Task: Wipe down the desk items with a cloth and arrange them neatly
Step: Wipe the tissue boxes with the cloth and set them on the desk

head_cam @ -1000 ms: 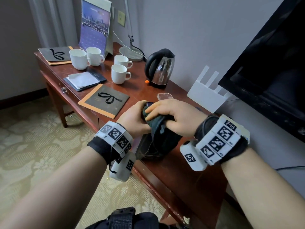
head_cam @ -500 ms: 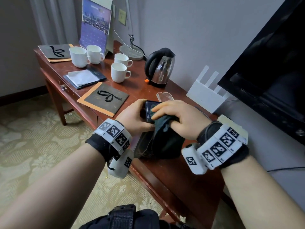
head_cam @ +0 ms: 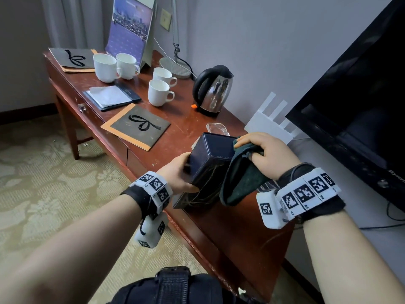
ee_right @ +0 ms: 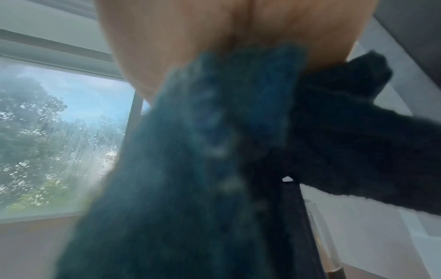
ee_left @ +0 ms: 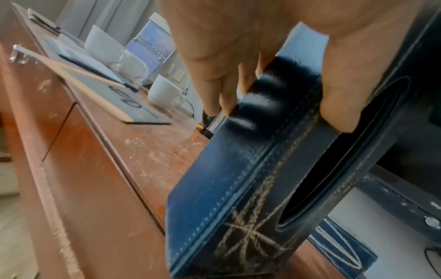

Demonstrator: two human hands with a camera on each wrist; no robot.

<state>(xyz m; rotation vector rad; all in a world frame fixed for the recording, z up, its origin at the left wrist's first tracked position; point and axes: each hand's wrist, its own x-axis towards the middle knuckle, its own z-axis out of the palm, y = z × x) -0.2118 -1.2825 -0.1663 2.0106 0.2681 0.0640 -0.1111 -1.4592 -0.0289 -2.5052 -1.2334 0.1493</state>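
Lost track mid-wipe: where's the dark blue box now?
Head view, centre: the dark blue box is tilted over the desk's near edge, gripped by the left hand, with the cloth pressed against its right side.

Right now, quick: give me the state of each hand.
Left hand: closed, gripping the dark blue box, which is tilted up off the desk.
Right hand: closed, pinching the dark cloth against the box.
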